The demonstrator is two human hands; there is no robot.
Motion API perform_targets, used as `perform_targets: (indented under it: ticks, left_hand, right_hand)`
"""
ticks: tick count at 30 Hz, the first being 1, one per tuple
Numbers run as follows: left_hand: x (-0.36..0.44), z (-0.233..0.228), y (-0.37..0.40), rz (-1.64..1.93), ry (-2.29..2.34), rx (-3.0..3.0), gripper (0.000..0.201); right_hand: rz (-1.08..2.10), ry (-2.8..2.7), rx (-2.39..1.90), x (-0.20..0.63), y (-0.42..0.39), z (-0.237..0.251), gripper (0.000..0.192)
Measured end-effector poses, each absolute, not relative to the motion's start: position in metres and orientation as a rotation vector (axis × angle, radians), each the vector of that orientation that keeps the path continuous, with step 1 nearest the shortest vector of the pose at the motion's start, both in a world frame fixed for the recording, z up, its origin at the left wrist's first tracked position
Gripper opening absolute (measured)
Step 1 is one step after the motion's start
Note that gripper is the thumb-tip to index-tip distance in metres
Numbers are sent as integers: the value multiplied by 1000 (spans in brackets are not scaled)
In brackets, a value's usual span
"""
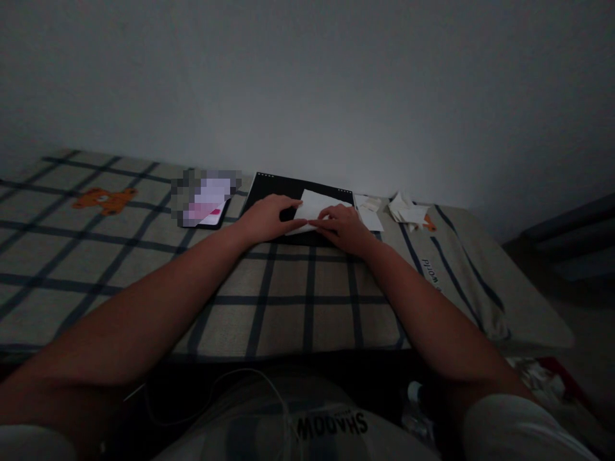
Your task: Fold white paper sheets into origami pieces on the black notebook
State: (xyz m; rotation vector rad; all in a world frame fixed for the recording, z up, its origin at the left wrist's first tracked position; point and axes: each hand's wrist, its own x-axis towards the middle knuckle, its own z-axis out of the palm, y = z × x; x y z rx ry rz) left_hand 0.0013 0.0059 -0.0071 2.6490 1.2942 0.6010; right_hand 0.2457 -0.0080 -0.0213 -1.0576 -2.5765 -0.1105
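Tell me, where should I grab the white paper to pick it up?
Probably by its far corner, coming from the wall side. The white paper lies flat on the black board, and the left hand and right hand cover its near edge, so only the far part is free.

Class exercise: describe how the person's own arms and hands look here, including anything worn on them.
Both forearms are bare, and the left hand and right hand wear no gloves. No watch or ring is discernible in the dim light. Short white sleeves show at the bottom corners.

Hands (307, 224) on perhaps folded paper (319, 205)
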Motion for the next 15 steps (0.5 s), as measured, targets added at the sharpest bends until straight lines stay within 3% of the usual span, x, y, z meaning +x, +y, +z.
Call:
perform_targets:
  ticks: [4, 10, 15]
  left_hand:
    - [-2, -6, 8, 521, 1104, 2775, 58]
    - [-4, -5, 13, 538, 913, 2916, 32]
    - [-11, -3, 16, 585, 1045, 2949, 30]
  right_hand:
    - [-90, -2586, -1026, 246, -8, -19, 32]
    - [34, -2436, -1049, 256, 2, -20, 38]
    - [120, -2355, -1143, 263, 6, -21, 41]
